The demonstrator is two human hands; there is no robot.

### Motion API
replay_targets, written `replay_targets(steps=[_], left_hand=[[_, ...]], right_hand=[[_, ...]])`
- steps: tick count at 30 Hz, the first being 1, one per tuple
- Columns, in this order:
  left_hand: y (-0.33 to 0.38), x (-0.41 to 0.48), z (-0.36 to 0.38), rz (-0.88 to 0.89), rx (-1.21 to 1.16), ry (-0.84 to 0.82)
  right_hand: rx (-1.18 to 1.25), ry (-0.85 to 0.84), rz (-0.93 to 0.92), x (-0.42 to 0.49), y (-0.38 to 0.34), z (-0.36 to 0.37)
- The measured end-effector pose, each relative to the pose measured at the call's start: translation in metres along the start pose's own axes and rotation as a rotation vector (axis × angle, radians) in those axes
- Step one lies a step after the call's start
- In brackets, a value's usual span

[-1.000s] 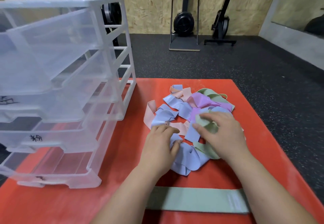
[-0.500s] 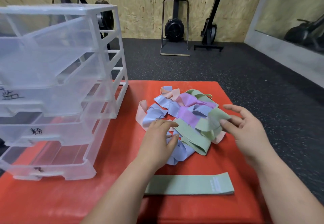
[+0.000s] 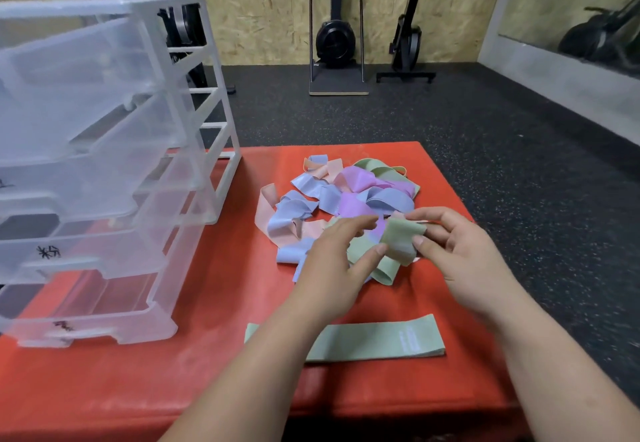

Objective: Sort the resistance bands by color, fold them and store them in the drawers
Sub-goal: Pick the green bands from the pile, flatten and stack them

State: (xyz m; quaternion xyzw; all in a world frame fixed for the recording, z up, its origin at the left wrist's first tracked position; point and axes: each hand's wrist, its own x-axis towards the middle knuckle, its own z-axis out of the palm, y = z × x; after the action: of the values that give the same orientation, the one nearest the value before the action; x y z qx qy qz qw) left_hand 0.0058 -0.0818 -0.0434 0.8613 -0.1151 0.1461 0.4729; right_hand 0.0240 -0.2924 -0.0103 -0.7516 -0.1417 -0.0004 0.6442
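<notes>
A tangled pile of resistance bands in blue, purple, pink and green lies on the red mat. My right hand pinches one end of a green band just above the pile's near edge. My left hand grips the same green band beside it, thumb on its near side. A second green band lies flat and folded on the mat near me, partly under my left forearm. The clear plastic drawer unit stands at the left with its drawers pulled out.
The red mat ends in an edge at the right and far side, with dark rubber floor beyond. Exercise machines stand against the far wooden wall. A mirror lines the right wall.
My right hand drew the green band out of the pile and toward me. My left hand left the blue bands and took hold of the green band too.
</notes>
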Motion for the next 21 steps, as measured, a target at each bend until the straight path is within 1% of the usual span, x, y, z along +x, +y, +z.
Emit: replay_targets(steps=[2, 5, 9, 10, 11, 13, 15, 18, 21], left_hand=[[0.001, 0.003, 0.004, -0.023, -0.007, -0.005], [0.0, 0.005, 0.009, -0.072, -0.034, -0.018], [0.002, 0.008, 0.012, -0.031, -0.004, -0.08], [0.002, 0.009, 0.012, -0.024, 0.002, -0.095], [0.001, 0.009, 0.012, -0.016, 0.016, -0.106], [-0.004, 0.01, 0.014, 0.004, 0.058, -0.112], [-0.01, 0.011, 0.015, 0.008, 0.101, -0.081], [-0.018, 0.015, 0.012, 0.011, 0.158, -0.024], [-0.026, 0.017, 0.004, 0.002, 0.206, 0.013]], right_hand=[[-0.068, -0.046, -0.027, -0.001, 0.003, 0.002], [-0.195, -0.039, -0.047, -0.002, 0.004, 0.003], [-0.554, 0.009, -0.134, -0.004, -0.002, -0.002], [-0.589, 0.033, -0.156, -0.005, -0.005, -0.003], [-0.568, 0.056, -0.176, -0.006, -0.01, -0.003], [-0.422, 0.081, -0.211, -0.009, -0.019, -0.004], [-0.272, 0.105, -0.251, -0.011, -0.026, -0.005], [-0.065, 0.243, -0.284, -0.011, -0.032, -0.014], [0.076, 0.424, -0.284, -0.012, -0.033, -0.026]])
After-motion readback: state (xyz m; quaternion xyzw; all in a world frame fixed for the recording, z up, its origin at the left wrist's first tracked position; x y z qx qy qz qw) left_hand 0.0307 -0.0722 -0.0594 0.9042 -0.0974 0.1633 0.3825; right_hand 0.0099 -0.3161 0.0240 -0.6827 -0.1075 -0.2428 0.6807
